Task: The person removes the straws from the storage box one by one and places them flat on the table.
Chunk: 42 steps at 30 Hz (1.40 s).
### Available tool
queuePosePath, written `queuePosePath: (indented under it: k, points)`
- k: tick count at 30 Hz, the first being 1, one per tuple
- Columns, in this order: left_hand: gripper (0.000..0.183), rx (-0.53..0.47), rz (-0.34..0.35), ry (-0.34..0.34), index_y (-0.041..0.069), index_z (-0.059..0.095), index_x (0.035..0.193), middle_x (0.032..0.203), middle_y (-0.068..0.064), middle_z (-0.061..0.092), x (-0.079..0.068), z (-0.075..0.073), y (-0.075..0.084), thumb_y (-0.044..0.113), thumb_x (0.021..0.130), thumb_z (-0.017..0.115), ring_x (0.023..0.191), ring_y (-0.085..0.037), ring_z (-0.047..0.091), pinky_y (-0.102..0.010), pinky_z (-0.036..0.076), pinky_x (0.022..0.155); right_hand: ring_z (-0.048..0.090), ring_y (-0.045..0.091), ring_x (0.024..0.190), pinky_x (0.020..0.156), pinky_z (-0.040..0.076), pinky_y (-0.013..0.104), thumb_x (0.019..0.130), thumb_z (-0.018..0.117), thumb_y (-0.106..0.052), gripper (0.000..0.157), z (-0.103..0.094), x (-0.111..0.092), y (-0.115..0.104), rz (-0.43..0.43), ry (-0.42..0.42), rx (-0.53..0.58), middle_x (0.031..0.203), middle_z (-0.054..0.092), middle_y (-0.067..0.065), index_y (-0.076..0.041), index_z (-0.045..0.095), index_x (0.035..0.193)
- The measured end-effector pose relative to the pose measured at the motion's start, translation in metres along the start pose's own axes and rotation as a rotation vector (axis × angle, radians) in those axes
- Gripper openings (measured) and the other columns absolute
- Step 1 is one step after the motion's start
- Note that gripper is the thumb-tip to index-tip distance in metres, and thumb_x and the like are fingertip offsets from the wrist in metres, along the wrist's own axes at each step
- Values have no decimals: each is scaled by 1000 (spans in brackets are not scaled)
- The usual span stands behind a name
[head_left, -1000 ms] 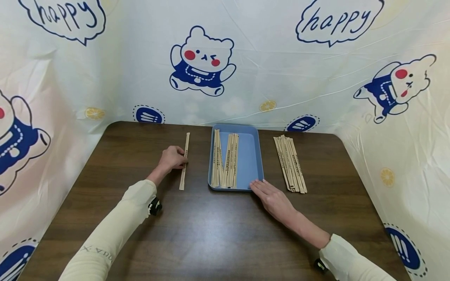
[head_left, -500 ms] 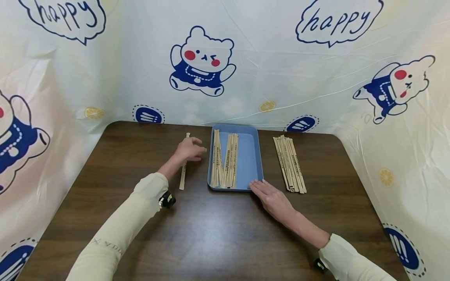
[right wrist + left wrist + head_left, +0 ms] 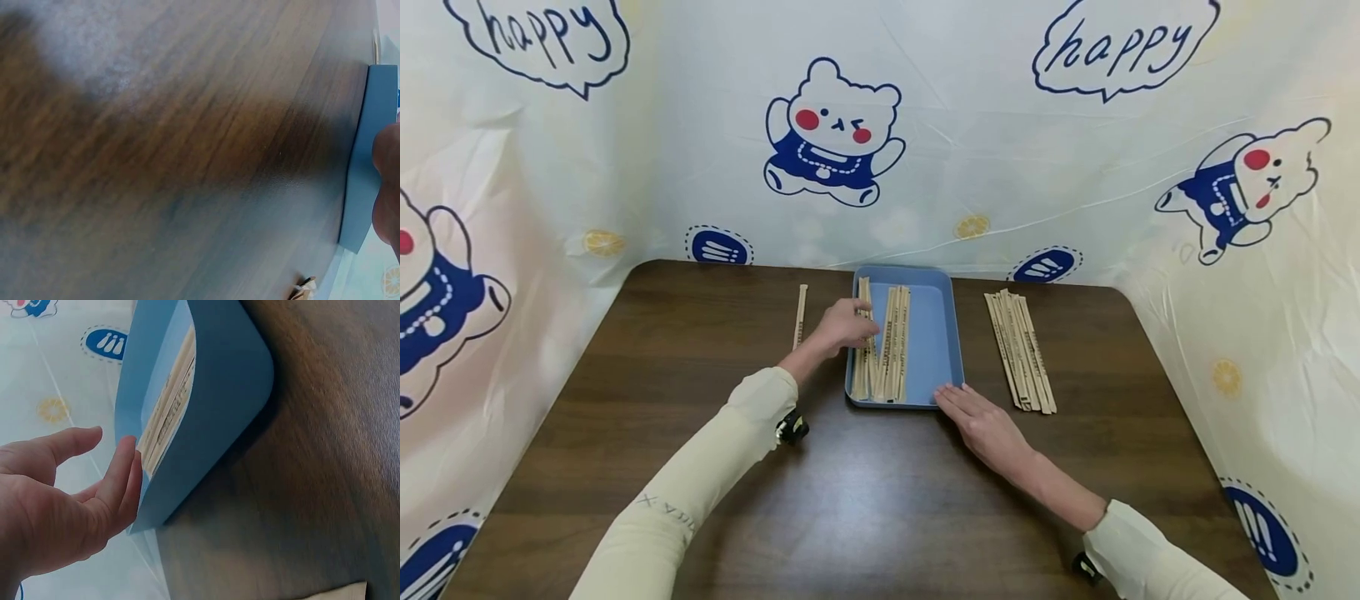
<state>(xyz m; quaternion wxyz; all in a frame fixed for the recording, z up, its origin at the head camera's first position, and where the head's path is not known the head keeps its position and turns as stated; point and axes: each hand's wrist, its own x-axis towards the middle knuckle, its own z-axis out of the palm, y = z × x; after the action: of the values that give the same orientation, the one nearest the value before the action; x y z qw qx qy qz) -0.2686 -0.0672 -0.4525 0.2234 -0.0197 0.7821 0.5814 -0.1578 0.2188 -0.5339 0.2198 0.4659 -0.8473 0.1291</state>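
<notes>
A blue tray (image 3: 934,333) holds two groups of slim paper-wrapped chopsticks. My left hand (image 3: 847,327) is over the left group (image 3: 862,379), partly covering it; the other group (image 3: 895,342) lies just to its right. In the left wrist view, a gap shows between the thumb and fingers of my left hand (image 3: 75,500), which reach the tray's edge (image 3: 215,394). Straight fingers of my right hand (image 3: 987,427) rest on the tray's front right corner. The right wrist view shows only part of that hand (image 3: 389,187) against the tray's blue wall (image 3: 361,194).
One wrapped pair of chopsticks (image 3: 801,315) lies left of the tray, its lower part hidden by my left wrist. A pile of them (image 3: 1021,352) lies to the right. The brown table (image 3: 850,500) backs onto a printed curtain (image 3: 985,167).
My left hand has left the single chopstick packet on the left and moved right, over the tray's left side. That packet stays on the table. The right hand has stayed at the tray corner.
</notes>
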Motion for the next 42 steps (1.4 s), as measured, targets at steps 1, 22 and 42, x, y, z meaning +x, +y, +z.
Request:
queuePosePath:
  k: [1, 22, 42]
  points:
    - [59, 9, 3, -1, -2, 38, 151, 133, -26, 55, 1, 3, 0, 4, 97, 61, 117, -38, 60, -45, 53, 94, 61, 33, 118, 102, 47, 47, 112, 20, -15, 52, 0, 0, 0, 0, 3, 3, 126, 64, 22, 8, 64, 127]
    - [56, 271, 53, 89, -2, 51, 143, 125, -27, 61, 19, 43, -10, 6, 90, 66, 60, -15, 62, -32, 59, 67, 61, 32, 118, 103, 46, 47, 112, 19, -14, 52, 0, 0, 1, 0, -5, -9, 125, 65, 21, 8, 64, 126]
    - [49, 516, 162, 108, 16, 18, 65, 59, 3, 13, 25, 55, -10, -8, 84, 56, 50, -11, 13, -28, 18, 52, 61, 32, 120, 103, 46, 46, 112, 20, -14, 51, 0, -2, 0, 4, 4, -13, 127, 64, 21, 8, 63, 128]
